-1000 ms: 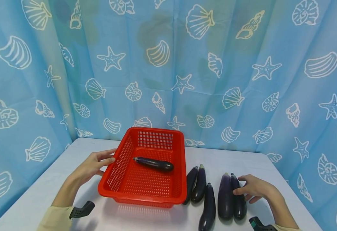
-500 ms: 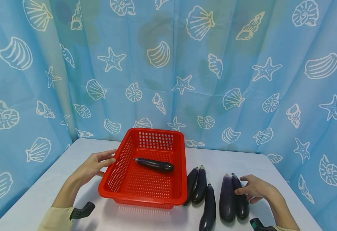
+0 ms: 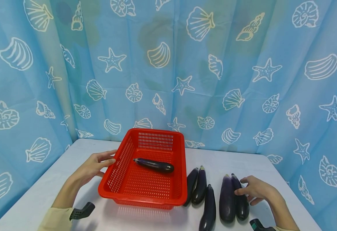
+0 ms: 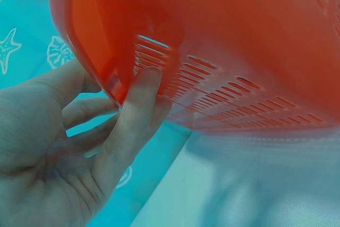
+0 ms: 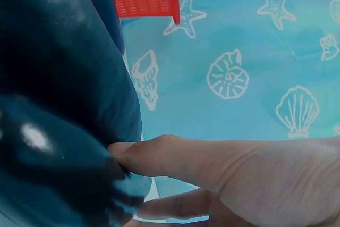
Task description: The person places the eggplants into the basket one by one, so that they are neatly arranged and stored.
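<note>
Held eggplant (image 3: 242, 205) lies on the table (image 3: 237, 157), right hand (image 3: 256, 189) clamped on it, thumb one side, fingers the other. Bigger eggplant (image 3: 227, 200) touches it at 9 o'clock. Versus a second ago, I see this pair nudged slightly toward 3 o'clock: handled, not lifted, grip looks settled. Three loose eggplants (image 3: 199, 189) farther out at 9. Red basket (image 3: 142, 201), toward 10, holds one dark eggplant (image 3: 154, 165). Left hand (image 3: 94, 165), fingers apart, touches basket's outer 9 o'clock side, unchanged.
</note>
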`<action>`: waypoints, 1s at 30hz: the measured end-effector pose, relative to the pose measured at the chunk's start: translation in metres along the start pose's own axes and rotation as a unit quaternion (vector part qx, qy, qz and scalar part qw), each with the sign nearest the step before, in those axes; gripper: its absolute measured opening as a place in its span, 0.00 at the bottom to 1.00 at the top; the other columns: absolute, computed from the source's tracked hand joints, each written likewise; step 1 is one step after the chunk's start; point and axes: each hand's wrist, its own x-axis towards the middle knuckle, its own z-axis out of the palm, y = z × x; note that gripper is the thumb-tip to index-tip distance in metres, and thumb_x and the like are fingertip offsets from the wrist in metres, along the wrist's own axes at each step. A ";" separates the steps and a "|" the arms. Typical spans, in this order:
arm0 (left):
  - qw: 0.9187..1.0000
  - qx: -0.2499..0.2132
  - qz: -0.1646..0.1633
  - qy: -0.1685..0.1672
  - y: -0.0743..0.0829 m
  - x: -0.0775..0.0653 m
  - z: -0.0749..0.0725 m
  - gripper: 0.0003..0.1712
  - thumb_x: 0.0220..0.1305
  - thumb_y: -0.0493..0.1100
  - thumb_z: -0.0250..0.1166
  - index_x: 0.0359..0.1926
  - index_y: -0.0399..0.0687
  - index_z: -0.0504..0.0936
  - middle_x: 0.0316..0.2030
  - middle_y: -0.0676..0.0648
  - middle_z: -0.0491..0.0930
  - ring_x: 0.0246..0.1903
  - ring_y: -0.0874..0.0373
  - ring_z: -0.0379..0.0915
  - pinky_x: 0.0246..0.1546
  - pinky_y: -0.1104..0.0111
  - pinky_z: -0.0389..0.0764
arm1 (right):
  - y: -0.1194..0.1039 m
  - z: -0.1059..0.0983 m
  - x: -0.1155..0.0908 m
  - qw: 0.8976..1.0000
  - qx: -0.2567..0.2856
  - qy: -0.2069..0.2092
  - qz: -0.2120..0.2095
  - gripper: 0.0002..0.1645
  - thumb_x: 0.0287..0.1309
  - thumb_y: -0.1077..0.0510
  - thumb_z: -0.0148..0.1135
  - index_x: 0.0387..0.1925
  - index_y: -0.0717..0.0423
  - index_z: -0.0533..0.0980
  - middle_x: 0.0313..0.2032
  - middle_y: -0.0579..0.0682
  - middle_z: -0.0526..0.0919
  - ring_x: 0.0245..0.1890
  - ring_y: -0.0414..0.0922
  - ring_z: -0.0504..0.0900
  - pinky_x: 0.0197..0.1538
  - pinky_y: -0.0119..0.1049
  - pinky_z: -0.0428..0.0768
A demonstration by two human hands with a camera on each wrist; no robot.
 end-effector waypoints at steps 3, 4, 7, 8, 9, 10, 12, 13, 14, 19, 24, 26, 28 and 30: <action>1.000 -0.001 0.000 0.000 0.000 0.000 0.000 0.39 0.67 0.51 0.63 0.74 0.47 0.60 0.62 0.33 0.74 0.49 0.50 0.81 0.39 0.53 0.87 | 0.001 0.000 -0.001 1.000 0.002 0.000 -0.004 0.54 0.52 0.43 0.72 0.64 0.79 0.61 0.39 0.59 0.84 0.35 0.49 0.85 0.37 0.44 0.87; 1.000 -0.001 0.000 -0.001 0.000 0.000 0.000 0.39 0.67 0.51 0.63 0.74 0.46 0.60 0.62 0.33 0.74 0.49 0.50 0.81 0.39 0.53 0.87 | 0.001 0.000 -0.001 1.000 0.004 -0.001 -0.005 0.54 0.52 0.43 0.72 0.64 0.79 0.61 0.39 0.59 0.84 0.35 0.49 0.85 0.37 0.44 0.87; 1.000 -0.001 0.002 -0.002 0.000 0.000 0.000 0.39 0.67 0.51 0.63 0.74 0.46 0.60 0.62 0.33 0.74 0.49 0.50 0.81 0.39 0.53 0.87 | 0.002 0.000 0.000 1.000 0.006 -0.002 -0.002 0.54 0.52 0.42 0.72 0.64 0.79 0.60 0.40 0.60 0.84 0.35 0.49 0.85 0.38 0.44 0.87; 1.000 -0.001 0.003 -0.003 0.000 0.000 0.000 0.39 0.67 0.52 0.63 0.74 0.46 0.60 0.62 0.33 0.74 0.49 0.50 0.81 0.39 0.53 0.87 | 0.002 0.001 0.001 1.000 0.006 -0.002 -0.001 0.54 0.52 0.42 0.72 0.63 0.79 0.60 0.40 0.60 0.83 0.36 0.49 0.85 0.38 0.44 0.87; 1.000 -0.001 0.003 -0.003 0.000 0.000 0.000 0.39 0.67 0.52 0.63 0.74 0.46 0.60 0.62 0.33 0.74 0.50 0.50 0.81 0.39 0.53 0.87 | 0.003 0.001 0.001 1.000 0.007 -0.002 0.000 0.54 0.52 0.42 0.72 0.63 0.79 0.60 0.41 0.60 0.83 0.36 0.49 0.85 0.38 0.44 0.87; 1.000 -0.001 0.003 -0.003 0.000 0.000 0.000 0.39 0.67 0.52 0.63 0.74 0.46 0.60 0.62 0.33 0.73 0.50 0.50 0.80 0.40 0.53 0.87 | 0.003 0.001 0.001 1.000 0.007 -0.002 0.001 0.54 0.52 0.42 0.72 0.63 0.79 0.61 0.41 0.61 0.83 0.36 0.49 0.85 0.38 0.44 0.87; 1.000 0.000 0.002 -0.003 0.000 0.000 0.000 0.39 0.67 0.52 0.63 0.74 0.46 0.60 0.63 0.33 0.73 0.50 0.50 0.80 0.39 0.53 0.87 | 0.002 0.001 0.001 1.000 0.008 -0.001 0.001 0.54 0.52 0.42 0.72 0.63 0.79 0.61 0.41 0.61 0.83 0.35 0.49 0.85 0.37 0.44 0.87; 1.000 0.000 0.001 -0.002 0.000 0.000 0.000 0.39 0.67 0.52 0.63 0.74 0.47 0.60 0.63 0.33 0.73 0.50 0.50 0.80 0.40 0.53 0.87 | 0.002 0.001 0.001 1.000 0.007 -0.001 0.000 0.53 0.52 0.43 0.71 0.63 0.80 0.61 0.41 0.61 0.83 0.35 0.49 0.86 0.37 0.44 0.87; 1.000 0.001 0.000 -0.001 0.001 0.000 0.000 0.39 0.67 0.52 0.63 0.74 0.47 0.60 0.63 0.34 0.73 0.50 0.50 0.80 0.40 0.53 0.87 | 0.002 0.001 0.000 1.000 0.007 -0.001 -0.002 0.53 0.53 0.43 0.71 0.62 0.80 0.61 0.41 0.62 0.83 0.35 0.50 0.86 0.37 0.44 0.87; 1.000 0.004 0.000 0.002 0.001 -0.001 0.001 0.39 0.67 0.52 0.63 0.74 0.47 0.60 0.63 0.34 0.73 0.51 0.50 0.80 0.40 0.53 0.87 | 0.000 0.002 -0.001 1.000 0.003 -0.001 -0.006 0.50 0.55 0.44 0.70 0.62 0.80 0.63 0.43 0.65 0.82 0.36 0.51 0.86 0.37 0.43 0.87; 1.000 0.005 0.002 0.003 0.001 -0.001 0.001 0.39 0.67 0.52 0.63 0.74 0.47 0.61 0.63 0.34 0.73 0.51 0.49 0.80 0.39 0.53 0.87 | 0.002 0.002 0.001 1.000 0.002 0.000 -0.004 0.50 0.54 0.44 0.70 0.62 0.79 0.63 0.44 0.67 0.82 0.36 0.51 0.86 0.37 0.43 0.87; 1.000 0.005 0.001 0.005 0.001 -0.001 0.001 0.39 0.67 0.52 0.63 0.74 0.47 0.61 0.63 0.34 0.73 0.51 0.49 0.80 0.39 0.53 0.87 | 0.003 0.002 0.002 1.000 0.000 0.004 -0.006 0.49 0.54 0.44 0.70 0.61 0.79 0.63 0.43 0.66 0.82 0.35 0.50 0.86 0.37 0.43 0.87; 1.000 0.006 -0.001 0.005 0.001 -0.001 0.001 0.39 0.67 0.52 0.63 0.74 0.47 0.61 0.63 0.34 0.73 0.51 0.49 0.80 0.39 0.53 0.87 | 0.003 0.001 0.003 1.000 -0.001 0.009 -0.005 0.49 0.54 0.45 0.70 0.61 0.79 0.64 0.42 0.65 0.83 0.35 0.50 0.85 0.37 0.43 0.87; 1.000 0.006 -0.002 0.005 0.001 -0.001 0.001 0.39 0.67 0.52 0.63 0.74 0.47 0.61 0.63 0.34 0.73 0.51 0.49 0.80 0.39 0.53 0.87 | 0.004 0.001 0.004 1.000 -0.006 0.014 -0.006 0.49 0.54 0.44 0.70 0.61 0.80 0.64 0.41 0.64 0.83 0.35 0.50 0.85 0.36 0.42 0.87</action>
